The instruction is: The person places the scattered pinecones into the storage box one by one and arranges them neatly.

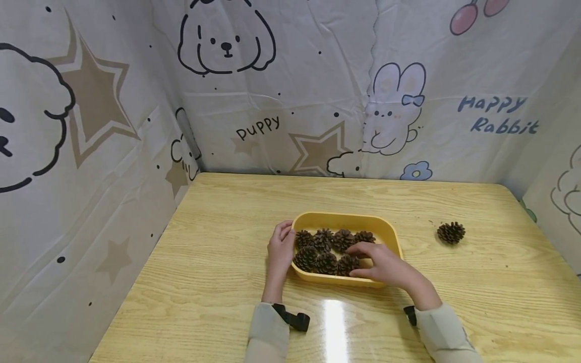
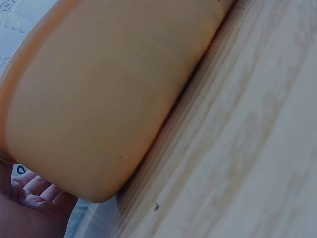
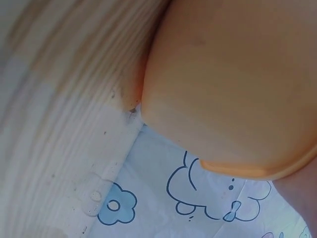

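Observation:
A yellow plastic tub [image 1: 386, 232] with rounded corners stands on the table, holding several brown pinecones [image 1: 326, 263] in two rough rows. At the tub's left end my left hand [image 1: 281, 247] grips the wall, its fingers on the outer side; the left wrist view shows this hand [image 2: 42, 203] below the tub's side wall [image 2: 99, 99]. My right hand [image 1: 381, 263] reaches over the near right rim into the tub. Its thumb and fingers pinch the pinecone [image 1: 347, 264] at the right of the front row. In the right wrist view the tub's outer wall [image 3: 223, 99] hides its fingers.
One more pinecone [image 1: 451, 233] lies on the wooden table [image 1: 218, 242], to the right of the tub, with small dark crumbs beside it. Printed cloth [image 1: 272, 101] hangs behind the table and along both sides.

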Tool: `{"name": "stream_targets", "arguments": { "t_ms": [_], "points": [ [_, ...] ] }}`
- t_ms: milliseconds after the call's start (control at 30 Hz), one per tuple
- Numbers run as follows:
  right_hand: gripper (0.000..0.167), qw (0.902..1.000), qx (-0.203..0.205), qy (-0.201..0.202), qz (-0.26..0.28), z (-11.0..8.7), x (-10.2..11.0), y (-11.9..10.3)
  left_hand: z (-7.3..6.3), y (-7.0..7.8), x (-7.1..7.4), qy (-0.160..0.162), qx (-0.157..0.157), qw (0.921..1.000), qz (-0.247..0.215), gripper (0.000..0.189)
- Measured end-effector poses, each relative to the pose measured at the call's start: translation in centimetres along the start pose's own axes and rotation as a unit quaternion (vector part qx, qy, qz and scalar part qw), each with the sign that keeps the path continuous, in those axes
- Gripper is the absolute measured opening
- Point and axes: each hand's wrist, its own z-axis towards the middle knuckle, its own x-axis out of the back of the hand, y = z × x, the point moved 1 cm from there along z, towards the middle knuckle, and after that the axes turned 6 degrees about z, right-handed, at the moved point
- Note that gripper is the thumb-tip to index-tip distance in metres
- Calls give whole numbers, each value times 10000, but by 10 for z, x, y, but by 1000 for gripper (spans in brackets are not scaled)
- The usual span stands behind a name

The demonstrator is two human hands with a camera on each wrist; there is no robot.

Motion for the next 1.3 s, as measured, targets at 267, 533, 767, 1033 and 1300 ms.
{"name": "stream_targets", "arguments": {
  "t_ms": [267,533,767,1033,1300],
  "points": [
    [52,9998,54,184,82,-4,0,2,0,1,-1,-5,-4,10000,-2,31],
    [50,9972,257,583,388,-8,2,4,-1,2,-1,-46,9,9999,-112,31],
    [44,9913,552,1142,353,-11,2,5,-1,0,-2,-58,52,9999,-86,31],
    [43,9714,756,2244,201,-16,10,15,-1,-1,-2,-47,-1,9999,-123,31],
    [46,9518,691,2961,408,-27,24,30,-1,0,1,-81,4,10000,18,32]
  ]
}}
